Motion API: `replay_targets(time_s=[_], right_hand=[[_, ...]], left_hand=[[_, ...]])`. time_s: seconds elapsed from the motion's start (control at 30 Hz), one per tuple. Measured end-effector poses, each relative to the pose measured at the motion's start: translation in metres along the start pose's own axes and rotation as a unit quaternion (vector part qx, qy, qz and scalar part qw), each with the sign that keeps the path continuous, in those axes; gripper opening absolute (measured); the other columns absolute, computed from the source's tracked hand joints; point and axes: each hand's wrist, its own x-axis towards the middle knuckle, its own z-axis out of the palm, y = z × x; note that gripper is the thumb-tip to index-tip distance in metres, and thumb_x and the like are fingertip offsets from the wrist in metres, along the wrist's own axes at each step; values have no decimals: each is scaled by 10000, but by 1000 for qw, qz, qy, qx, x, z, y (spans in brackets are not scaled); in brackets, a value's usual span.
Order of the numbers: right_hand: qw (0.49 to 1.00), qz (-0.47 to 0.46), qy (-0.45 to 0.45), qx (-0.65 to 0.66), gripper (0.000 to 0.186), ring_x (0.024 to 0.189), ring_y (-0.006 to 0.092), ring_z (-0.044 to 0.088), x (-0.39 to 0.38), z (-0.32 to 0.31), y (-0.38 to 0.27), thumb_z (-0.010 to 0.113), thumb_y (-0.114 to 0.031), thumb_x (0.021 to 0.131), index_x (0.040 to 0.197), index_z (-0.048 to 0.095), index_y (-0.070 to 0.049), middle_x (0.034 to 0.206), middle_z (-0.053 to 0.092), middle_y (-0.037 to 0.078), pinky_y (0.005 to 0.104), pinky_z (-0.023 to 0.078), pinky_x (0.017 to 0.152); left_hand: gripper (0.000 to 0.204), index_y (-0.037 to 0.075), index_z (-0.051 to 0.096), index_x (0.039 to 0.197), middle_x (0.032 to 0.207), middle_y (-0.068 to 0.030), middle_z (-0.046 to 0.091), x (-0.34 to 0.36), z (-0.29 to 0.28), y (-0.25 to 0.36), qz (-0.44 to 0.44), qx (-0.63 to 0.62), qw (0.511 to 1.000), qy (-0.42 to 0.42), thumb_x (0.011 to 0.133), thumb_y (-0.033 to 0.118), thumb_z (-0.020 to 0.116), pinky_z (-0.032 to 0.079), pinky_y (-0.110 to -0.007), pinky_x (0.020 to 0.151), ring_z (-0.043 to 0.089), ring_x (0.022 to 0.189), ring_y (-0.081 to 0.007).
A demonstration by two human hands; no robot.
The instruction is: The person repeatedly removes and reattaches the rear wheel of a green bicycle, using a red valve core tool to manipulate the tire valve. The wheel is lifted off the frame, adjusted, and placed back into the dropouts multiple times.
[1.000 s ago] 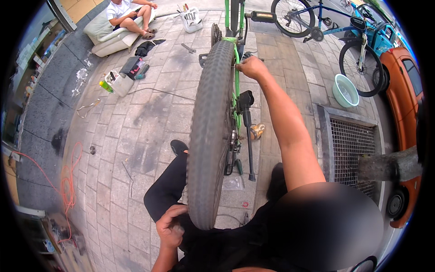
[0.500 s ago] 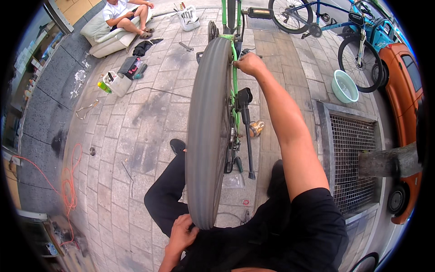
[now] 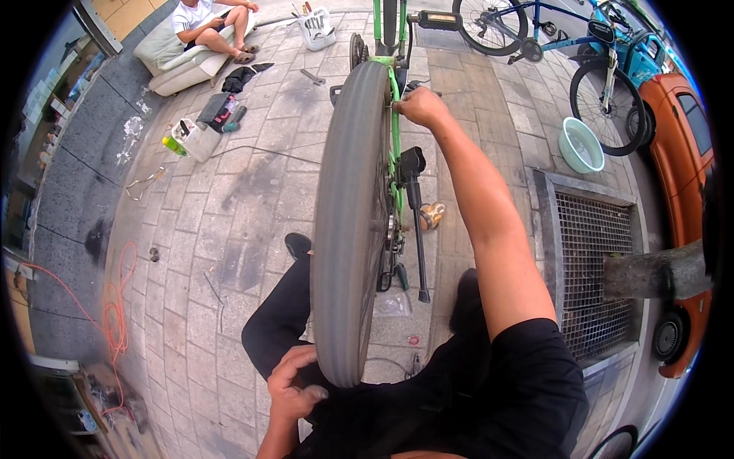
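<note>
A bicycle's rear wheel [image 3: 348, 214] stands in front of me, its tread blurred, attached to a green frame [image 3: 398, 130] with a black kickstand [image 3: 417, 229] hanging alongside. My right hand [image 3: 419, 105] is closed at the upper green tube, just right of the tire; what its fingertips grip is too small to make out. My left hand [image 3: 297, 382] is beside the lower left of the tire, fingers curved and thumb apart, nothing visible between them.
A person [image 3: 210, 27] sits on a pale sofa [image 3: 183, 76]. Around me are tool containers [image 3: 195, 141], a wrench [image 3: 312, 76], an orange hose [image 3: 115, 314], a mint basin [image 3: 581, 145], parked bicycles [image 3: 612, 115], a grate [image 3: 592, 268], a tree trunk [image 3: 654, 271] and an orange car [image 3: 680, 153].
My left hand dropped away from the tire's bottom and rose back beside it, its fingers now more spread. The tread looks more smeared than a second ago. My right hand stays at the frame.
</note>
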Motion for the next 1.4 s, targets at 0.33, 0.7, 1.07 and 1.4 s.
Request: replay_targets(time_s=[0.33,0.7,1.07,1.4], right_hand=[[1000,0,-3,-1,445,1155,343,701,0,0,2,802,-506,834,1039,814,-112,1199,755,166,455,546,980],[1000,3,-1,11,453,1168,346,696,-2,-1,1,801,-494,848,1065,808,-97,1207,750,182,450,545,987],[1000,0,0,2,447,1152,350,701,-2,0,-1,801,-493,847,1054,808,-96,1191,755,175,454,545,976],[1000,3,-3,7,455,1176,343,696,3,4,0,802,-493,844,1072,810,-100,1210,751,177,449,541,989]], left_hand=[[398,31,736,1126,1148,-128,728,-34,-12,-43,-73,232,957,-157,765,135,865,493,-415,992,663,1114,-325],[337,-47,703,1128,1128,-154,729,-13,-7,-26,-84,65,994,-12,854,125,796,529,-385,953,698,1061,-284],[317,-4,756,1087,1143,-70,741,-32,-16,-35,-146,108,978,-97,808,92,872,501,-341,991,676,1101,-188],[406,-17,713,1169,1149,-143,730,-12,-18,-30,-137,88,986,-30,816,140,836,514,-367,961,690,1091,-275]])
